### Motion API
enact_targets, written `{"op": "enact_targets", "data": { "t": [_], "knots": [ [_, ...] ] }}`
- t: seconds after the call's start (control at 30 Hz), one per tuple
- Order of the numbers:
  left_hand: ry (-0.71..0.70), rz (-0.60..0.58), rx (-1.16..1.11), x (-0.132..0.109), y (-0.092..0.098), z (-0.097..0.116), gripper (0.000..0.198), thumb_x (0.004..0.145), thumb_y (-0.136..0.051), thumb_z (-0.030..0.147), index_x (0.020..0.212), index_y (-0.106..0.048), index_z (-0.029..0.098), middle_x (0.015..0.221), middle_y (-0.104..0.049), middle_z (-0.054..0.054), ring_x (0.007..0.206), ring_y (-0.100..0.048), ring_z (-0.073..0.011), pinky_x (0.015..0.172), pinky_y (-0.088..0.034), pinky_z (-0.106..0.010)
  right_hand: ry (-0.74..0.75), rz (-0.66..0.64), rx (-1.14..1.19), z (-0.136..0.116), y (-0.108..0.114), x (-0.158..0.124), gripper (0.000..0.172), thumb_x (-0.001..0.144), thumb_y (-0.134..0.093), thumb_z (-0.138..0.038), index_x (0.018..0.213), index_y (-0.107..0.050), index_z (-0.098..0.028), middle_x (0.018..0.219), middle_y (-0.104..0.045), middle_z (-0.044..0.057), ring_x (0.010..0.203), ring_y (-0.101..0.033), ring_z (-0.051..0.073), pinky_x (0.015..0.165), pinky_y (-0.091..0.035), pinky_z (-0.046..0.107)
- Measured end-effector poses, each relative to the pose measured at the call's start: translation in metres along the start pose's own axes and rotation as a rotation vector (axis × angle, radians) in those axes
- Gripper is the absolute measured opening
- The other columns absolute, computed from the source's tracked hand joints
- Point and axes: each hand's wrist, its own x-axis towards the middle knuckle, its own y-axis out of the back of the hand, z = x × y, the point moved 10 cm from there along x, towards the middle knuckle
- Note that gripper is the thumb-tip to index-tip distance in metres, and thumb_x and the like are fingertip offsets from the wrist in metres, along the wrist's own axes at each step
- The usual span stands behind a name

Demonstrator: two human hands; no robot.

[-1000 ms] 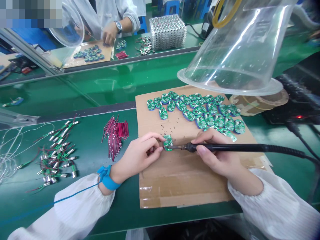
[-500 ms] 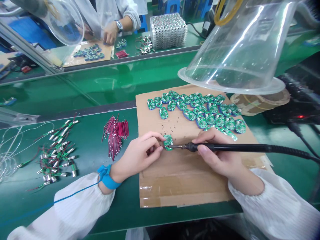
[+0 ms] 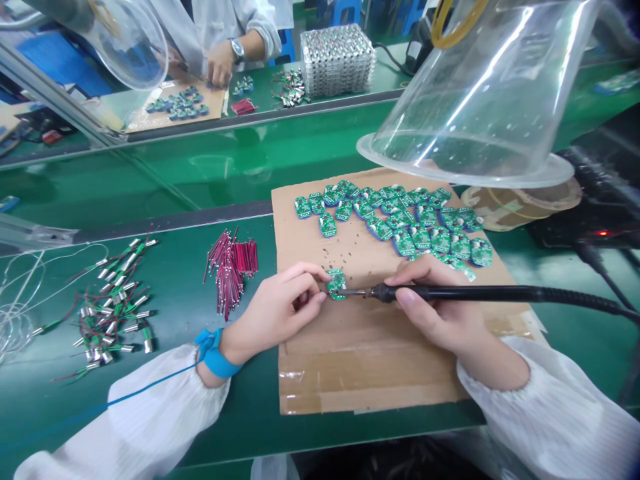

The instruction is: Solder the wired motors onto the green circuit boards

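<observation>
My right hand (image 3: 440,307) is closed around the black handle of a soldering iron (image 3: 450,293), held like a pen and pointing left. The iron's metal tip meets the lower right part of a small green circuit board (image 3: 337,283) on the cardboard sheet (image 3: 360,380). At the board's left edge is my left hand (image 3: 285,307), its index finger and thumb curled close together. Whatever sits between those fingertips is too small to make out. A blue wrist strap (image 3: 215,355) with a cord circles my left wrist.
Several green circuit boards (image 3: 400,220) cover the cardboard's far part. Red and black wires (image 3: 231,273) and small metal parts with leads (image 3: 113,313) lie left. A clear plastic hood (image 3: 465,113) hangs at upper right. Across the bench, a co-worker's hand (image 3: 220,65) is over another cardboard.
</observation>
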Motion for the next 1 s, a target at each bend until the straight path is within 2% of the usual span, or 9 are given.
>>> {"op": "enact_targets", "data": {
  "t": [0.27, 1.0],
  "knots": [
    [0.005, 0.002, -0.005, -0.0001, -0.0009, -0.0006, 0.014, 0.096, -0.056, 0.017, 0.082, -0.058, 0.017, 0.12, -0.066, -0.004, 0.062, -0.051, -0.0065, 0.058, -0.042, -0.024, -0.007, -0.001, -0.007, 0.0005, -0.0001, 0.0009, 0.004, 0.093, -0.066, -0.027, 0.096, -0.065, -0.025, 0.077, -0.069, 0.001, 0.059, -0.063, 0.016, 0.051, -0.047, 0.029],
    [0.011, 0.0, -0.021, -0.0001, -0.0007, -0.0027, 0.011, 0.094, -0.058, 0.015, 0.083, -0.058, 0.017, 0.12, -0.065, 0.0, 0.06, -0.047, -0.0043, 0.059, -0.04, -0.024, -0.016, -0.038, 0.006, 0.0001, -0.0033, 0.0019, 0.006, 0.093, -0.065, -0.024, 0.099, -0.064, -0.025, 0.078, -0.067, 0.001, 0.061, -0.063, 0.016, 0.053, -0.047, 0.029]
  ]
}}
